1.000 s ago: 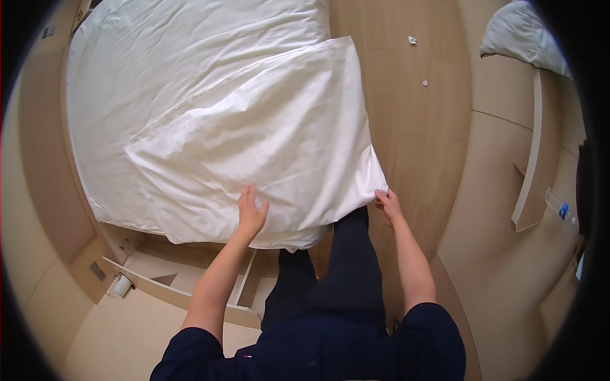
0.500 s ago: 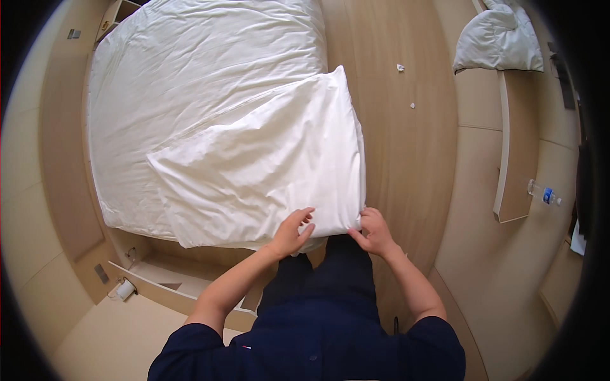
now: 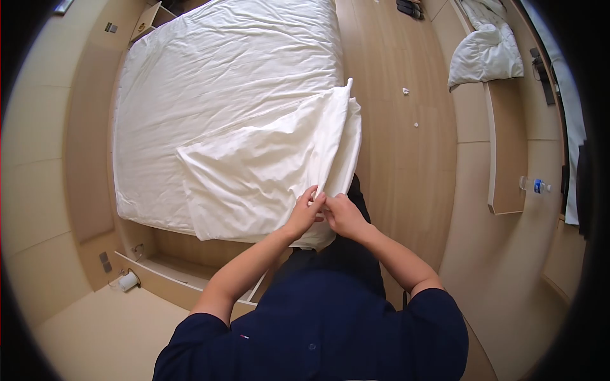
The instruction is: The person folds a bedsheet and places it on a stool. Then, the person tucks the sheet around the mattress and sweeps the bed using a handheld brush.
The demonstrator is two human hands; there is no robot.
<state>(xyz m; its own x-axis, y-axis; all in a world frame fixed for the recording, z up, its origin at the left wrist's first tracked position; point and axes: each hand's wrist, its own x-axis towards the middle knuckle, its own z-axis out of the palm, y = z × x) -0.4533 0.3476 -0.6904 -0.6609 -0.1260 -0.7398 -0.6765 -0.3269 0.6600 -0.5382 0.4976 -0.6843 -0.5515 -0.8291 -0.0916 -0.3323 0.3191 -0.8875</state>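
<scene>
A loose white sheet (image 3: pixel 254 168) lies folded over the near right part of the bed, creased and with one corner standing up at its far right. My right hand (image 3: pixel 346 216) is closed on the sheet's near edge, drawing it into a narrow gathered fold. Right beside it, my left hand (image 3: pixel 305 214) pinches the same edge, and the fingertips of both hands almost meet. Exactly how the cloth sits between the fingers is partly hidden. Under the sheet, a fitted white mattress (image 3: pixel 222 63) fills the bed.
A white quilt (image 3: pixel 486 54) is heaped on the wall shelf (image 3: pixel 507 146) at right, with a plastic bottle (image 3: pixel 537 185) near the shelf's end. White scraps (image 3: pixel 405 91) and dark shoes (image 3: pixel 410 8) lie on the wooden floor. An open bed-base compartment (image 3: pixel 190 254) is at lower left.
My right hand has moved left with the sheet's edge, pulling the right side into a fold beside my left hand. My left hand has closed on the edge. The view has shifted slightly.
</scene>
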